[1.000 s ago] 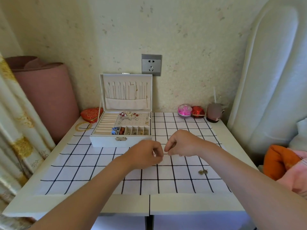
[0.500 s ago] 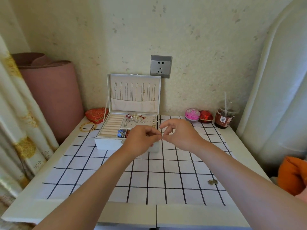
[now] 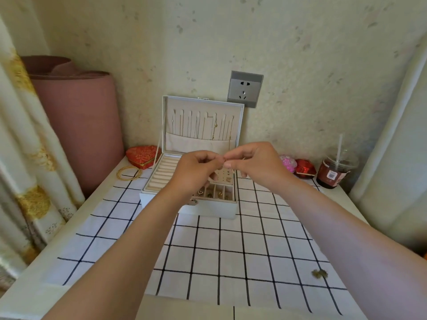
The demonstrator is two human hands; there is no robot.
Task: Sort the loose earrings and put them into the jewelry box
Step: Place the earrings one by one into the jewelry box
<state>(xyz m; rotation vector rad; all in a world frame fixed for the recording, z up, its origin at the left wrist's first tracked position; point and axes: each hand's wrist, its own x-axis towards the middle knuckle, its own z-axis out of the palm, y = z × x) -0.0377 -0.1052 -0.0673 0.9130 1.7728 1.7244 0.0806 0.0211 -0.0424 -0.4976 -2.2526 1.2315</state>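
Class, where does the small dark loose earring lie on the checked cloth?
The small dark loose earring lies near the front right corner of the white black-checked cloth, beside the right forearm.

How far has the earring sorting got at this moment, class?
Done: several earrings already lie in the small compartments of the open jewelry box. In hand: the left hand and right hand pinch something tiny between them above the box. Left: one loose earring on the checked cloth.
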